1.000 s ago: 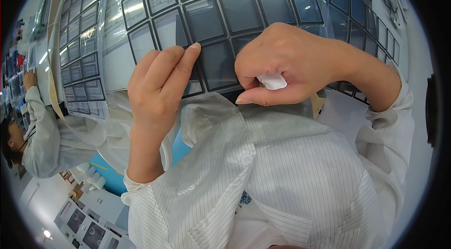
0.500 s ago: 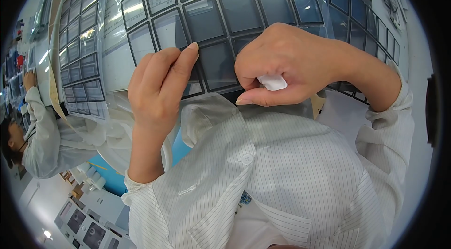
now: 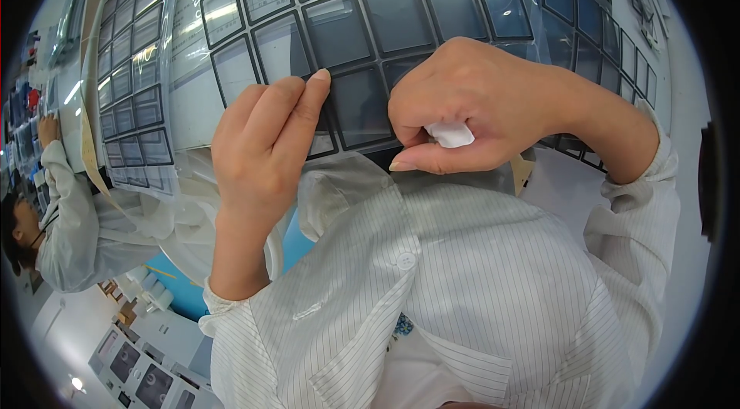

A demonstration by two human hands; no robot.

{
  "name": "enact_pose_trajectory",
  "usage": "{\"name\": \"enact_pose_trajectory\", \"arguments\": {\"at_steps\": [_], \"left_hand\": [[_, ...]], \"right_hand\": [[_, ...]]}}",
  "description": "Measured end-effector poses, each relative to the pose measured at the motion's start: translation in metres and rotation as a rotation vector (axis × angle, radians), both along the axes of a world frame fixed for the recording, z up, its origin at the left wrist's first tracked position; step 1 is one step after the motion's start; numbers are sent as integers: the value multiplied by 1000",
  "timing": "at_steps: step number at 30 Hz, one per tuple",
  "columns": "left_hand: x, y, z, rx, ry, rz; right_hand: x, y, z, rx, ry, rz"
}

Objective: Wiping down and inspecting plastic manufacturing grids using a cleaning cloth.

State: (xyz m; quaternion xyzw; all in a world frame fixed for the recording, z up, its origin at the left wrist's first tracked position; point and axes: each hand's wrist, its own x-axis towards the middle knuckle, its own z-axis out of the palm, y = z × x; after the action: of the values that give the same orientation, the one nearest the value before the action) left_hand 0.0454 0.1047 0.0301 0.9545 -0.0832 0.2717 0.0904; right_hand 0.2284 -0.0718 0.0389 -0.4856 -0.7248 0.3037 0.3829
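Note:
A clear film sheet with rows of dark, black-framed rectangular panels (image 3: 337,29) spreads out in front of me. My left hand (image 3: 262,139) rests over the sheet's near left part, its fingers bent and drawn together with the tips at a panel's frame. Whatever lies under those fingertips is hidden. To the right, my right hand (image 3: 470,112) is closed in a fist around a crumpled white wipe (image 3: 451,134), part of which shows between thumb and curled fingers. That fist sits at the sheet's near edge, over the panels.
More framed panels in clear film (image 3: 132,70) lie at the left, and another panel sheet (image 3: 590,20) at the right. Further left, a person in a pale coat (image 3: 69,232) works at a bench. White machines (image 3: 142,363) stand at the lower left.
The panel sheet and my left hand have shifted slightly to the right. My right hand has moved a hair the same way, still holding the white wipe.

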Motion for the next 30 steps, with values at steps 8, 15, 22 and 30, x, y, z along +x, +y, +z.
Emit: {"name": "enact_pose_trajectory", "arguments": {"at_steps": [8,15,22,30], "left_hand": [[2,-1,1,-29,16,-27],[-2,-4,-5,-40,-39,19],[-1,-3,-4,-33,-34,9],[-2,-5,0,-75,-33,38]], "right_hand": [[0,0,6,-130,41,3],[0,-1,-2,-11,32,0],[1,-1,1,-28,27,5],[4,-1,12,-195,114,10]]}}
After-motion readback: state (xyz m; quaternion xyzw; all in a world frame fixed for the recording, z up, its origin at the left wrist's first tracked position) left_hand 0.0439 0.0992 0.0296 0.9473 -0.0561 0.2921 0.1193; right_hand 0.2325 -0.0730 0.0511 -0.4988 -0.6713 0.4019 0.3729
